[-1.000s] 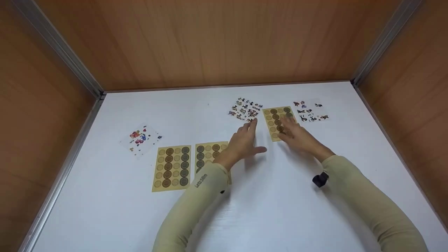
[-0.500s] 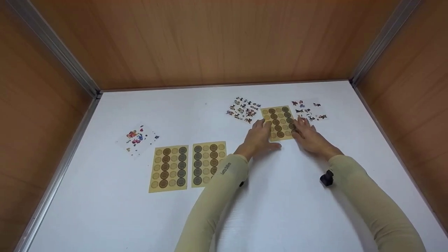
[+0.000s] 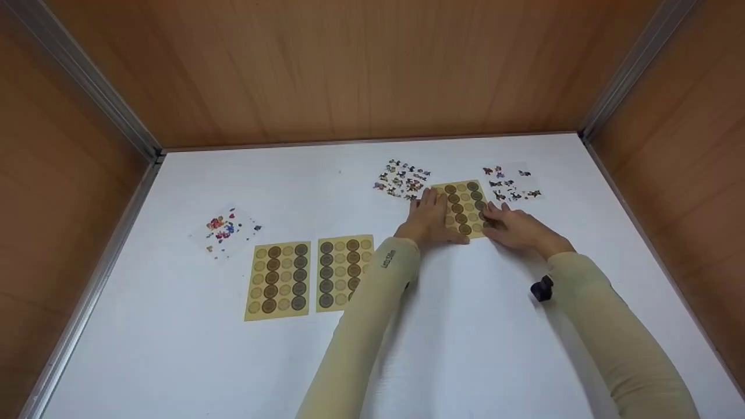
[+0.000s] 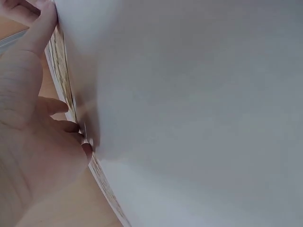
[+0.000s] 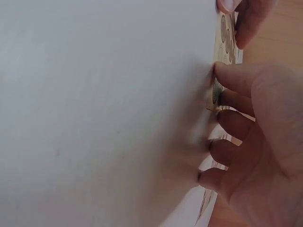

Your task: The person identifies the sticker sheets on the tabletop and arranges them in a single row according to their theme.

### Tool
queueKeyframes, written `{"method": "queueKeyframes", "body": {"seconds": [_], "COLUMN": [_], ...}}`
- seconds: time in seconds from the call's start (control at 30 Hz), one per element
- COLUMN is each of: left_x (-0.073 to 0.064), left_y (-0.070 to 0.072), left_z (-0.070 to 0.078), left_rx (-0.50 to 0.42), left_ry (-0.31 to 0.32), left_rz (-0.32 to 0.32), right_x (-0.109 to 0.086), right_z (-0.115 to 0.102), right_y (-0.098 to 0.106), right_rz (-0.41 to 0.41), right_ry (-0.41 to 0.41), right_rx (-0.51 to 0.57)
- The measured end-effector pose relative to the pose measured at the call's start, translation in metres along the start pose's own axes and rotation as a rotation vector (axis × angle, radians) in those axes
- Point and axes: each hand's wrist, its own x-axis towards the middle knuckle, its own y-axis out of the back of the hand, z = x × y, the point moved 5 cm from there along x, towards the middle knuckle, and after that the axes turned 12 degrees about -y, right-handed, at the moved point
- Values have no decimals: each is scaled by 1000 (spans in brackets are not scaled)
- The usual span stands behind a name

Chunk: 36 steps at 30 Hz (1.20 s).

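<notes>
In the head view a yellowish sheet of round coin-like stickers (image 3: pixel 464 203) lies at the right back of the table, between both hands. My left hand (image 3: pixel 428 221) lies across its left side, fingers extended forward and thumb out along the near edge. My right hand (image 3: pixel 518 228) touches its right side with the fingertips. Seen from the right wrist, the thumb (image 5: pixel 236 75) meets the sheet's near edge beside the corner, while the other fingertips are spread along the side. The left wrist view shows the left fingers (image 4: pixel 59 106) bent down toward the white surface.
Two similar coin sheets (image 3: pixel 279 279) (image 3: pixel 340 273) lie at the left front, the second partly under the left sleeve. Transparent sheets with small colourful stickers lie at left (image 3: pixel 221 230), back middle (image 3: pixel 403 179) and back right (image 3: pixel 512 183). Wooden walls (image 3: pixel 372 70) enclose the table.
The left hand has moved right and forward onto the sheet's left side. The right hand has shifted from over the sheet to its right edge. The sheet has slid slightly toward the person.
</notes>
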Motion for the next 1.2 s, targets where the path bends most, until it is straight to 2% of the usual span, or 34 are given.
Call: {"method": "queueKeyframes", "body": {"seconds": [0.23, 0.5, 0.73, 1.2], "left_x": [8, 4, 4, 11], "left_y": [6, 3, 0, -2], "left_z": [-4, -10, -12, -7], "left_rx": [10, 32, 107, 134], "left_ry": [-3, -1, -12, -28], "left_rz": [-45, -73, -100, -75], "right_x": [-1, -5, -7, -11], "right_z": [2, 0, 1, 4], "right_y": [-4, -16, -19, -15], "right_rz": [-37, -86, -92, -80], "right_ry": [10, 13, -2, 1], "right_rx": [-27, -74, -87, -51]}}
